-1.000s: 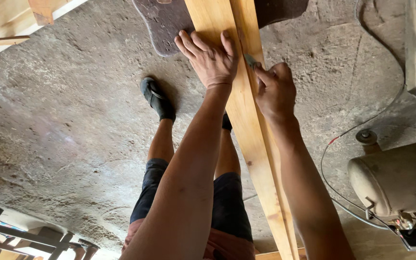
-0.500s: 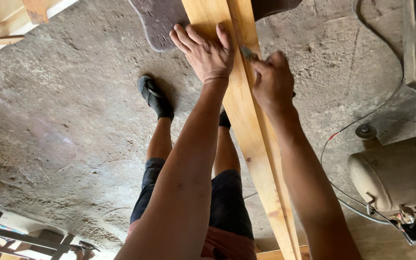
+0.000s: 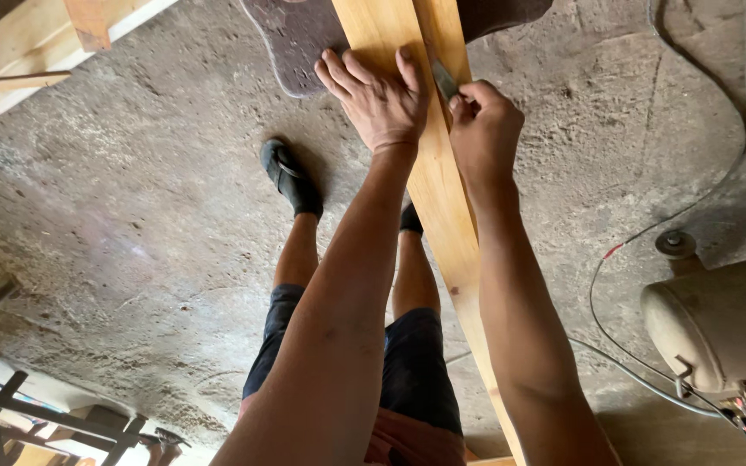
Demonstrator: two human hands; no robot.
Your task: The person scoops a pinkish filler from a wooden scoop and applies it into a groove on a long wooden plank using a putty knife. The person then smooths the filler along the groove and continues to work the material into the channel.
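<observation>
Pressing flat, fingers spread, the left hand (image 3: 379, 102) steadies the long wooden plank (image 3: 442, 198) that runs above the concrete floor (image 3: 131, 242). Right hand (image 3: 483, 131) is closed around a small dark tool (image 3: 444, 79) at the plank's seam. Work looks mid-way; how much remains cannot be told.

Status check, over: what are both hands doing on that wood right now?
Left hand flat on the plank, open. Right hand pinching a small grey blade against the plank's edge. Nothing in the way on the plank; cable lies off to the side.
</observation>
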